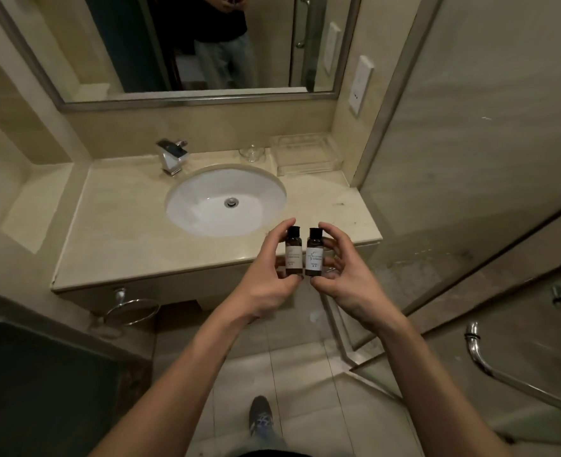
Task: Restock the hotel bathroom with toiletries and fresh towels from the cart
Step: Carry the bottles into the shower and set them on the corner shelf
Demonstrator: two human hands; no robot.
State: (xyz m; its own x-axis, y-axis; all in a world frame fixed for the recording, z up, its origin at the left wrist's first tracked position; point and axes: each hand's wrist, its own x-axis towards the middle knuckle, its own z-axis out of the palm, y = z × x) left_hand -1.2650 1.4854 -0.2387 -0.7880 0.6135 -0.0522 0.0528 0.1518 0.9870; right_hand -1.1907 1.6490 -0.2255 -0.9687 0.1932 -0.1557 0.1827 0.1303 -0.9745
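Left hand [266, 278] grips one small dark labelled bottle [294, 253]; right hand [341, 275] grips its twin [314, 255]; advise standing both upright, labels outward, in the far-right clear plastic tray [333, 156] on the beige marble tabletop [124, 219].

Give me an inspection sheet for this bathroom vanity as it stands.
Surface: beige counter around a white sink.
Job's things: left bottle and right bottle, small, dark, labelled, upright, side by side over the counter's front edge; no towels seen.
Clutter: clear tray and glass dish at the counter's back right.
Grippers: left hand holds the left bottle; right hand holds the right bottle.
Cables: nothing seen.
Surroundings: faucet, mirror, glass shower door at right, towel ring below the counter.
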